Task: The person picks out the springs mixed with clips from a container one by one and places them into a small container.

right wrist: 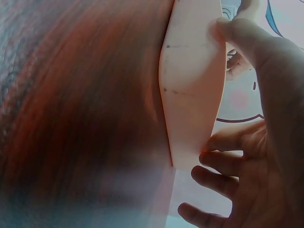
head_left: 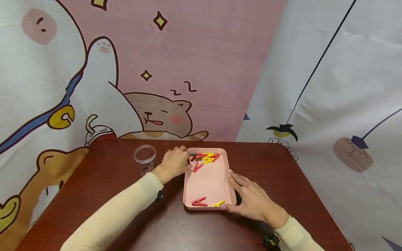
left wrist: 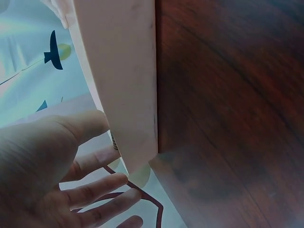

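Note:
A pink rectangular tray stands on the table. Red, yellow and dark clothespins lie in its far end, among them a red clothespin. At the near end are another red clothespin and a yellow clothespin. My left hand is at the tray's far left rim, thumb and forefinger pinching a dark clothespin, mostly hidden by the fingers and rim. My right hand holds the near right corner, thumb at the front wall and fingertips along the right rim.
Left of the tray, a clear round jar stands partly behind my left hand and wrist. The dark wooden table ends at its back edge against a printed cartoon cloth.

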`<state>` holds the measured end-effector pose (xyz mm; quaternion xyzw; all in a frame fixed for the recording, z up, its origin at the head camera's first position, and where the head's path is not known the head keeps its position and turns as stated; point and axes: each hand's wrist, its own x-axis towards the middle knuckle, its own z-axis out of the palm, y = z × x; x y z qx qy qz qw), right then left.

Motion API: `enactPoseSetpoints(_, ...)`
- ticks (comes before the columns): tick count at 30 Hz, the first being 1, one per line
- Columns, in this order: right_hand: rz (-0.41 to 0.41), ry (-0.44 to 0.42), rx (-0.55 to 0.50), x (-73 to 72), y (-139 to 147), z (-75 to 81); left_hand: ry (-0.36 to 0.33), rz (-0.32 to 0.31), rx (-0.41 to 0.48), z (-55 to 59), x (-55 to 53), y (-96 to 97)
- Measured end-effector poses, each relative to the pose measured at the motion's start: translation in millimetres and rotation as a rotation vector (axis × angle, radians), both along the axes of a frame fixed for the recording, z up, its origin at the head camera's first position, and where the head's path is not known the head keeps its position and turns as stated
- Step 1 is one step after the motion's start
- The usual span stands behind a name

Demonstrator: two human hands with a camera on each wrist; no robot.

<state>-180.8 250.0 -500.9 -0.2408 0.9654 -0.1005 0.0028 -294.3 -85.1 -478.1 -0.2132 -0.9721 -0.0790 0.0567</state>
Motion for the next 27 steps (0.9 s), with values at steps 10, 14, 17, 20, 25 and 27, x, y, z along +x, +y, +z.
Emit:
enactPoseSetpoints(10, -0.013, -0.023, 0.003, 0.4, 0.9, -0.7, 0.057, -0.031, 0.037, 1.0, 9.3, -6.4)
enactPoseSetpoints(14, -0.01, -0.005, -0.009, 0.2, 0.9, -2.2, 0.092, -0.042, 0.09, 8.4, 14.4, -9.6)
enactPoseSetpoints(17, -0.009, 0.003, -0.02, -0.2, 0.5, -3.2, 0.117, -0.038, 0.114, 16.7, 17.9, -12.8)
enactPoseSetpoints(20, -0.014, 0.003, -0.023, -1.1, 0.5, -4.0, 0.139, -0.031, 0.113, 23.1, 20.4, -16.8)
enactPoseSetpoints(25, -0.016, 0.007, -0.024, -2.1, 0.6, -4.7, 0.156, -0.03, 0.125, 30.2, 25.3, -24.1)
enactPoseSetpoints(27, -0.016, 0.002, -0.027, -1.9, 0.6, -5.2, 0.172, -0.033, 0.139, 32.7, 27.8, -26.9)
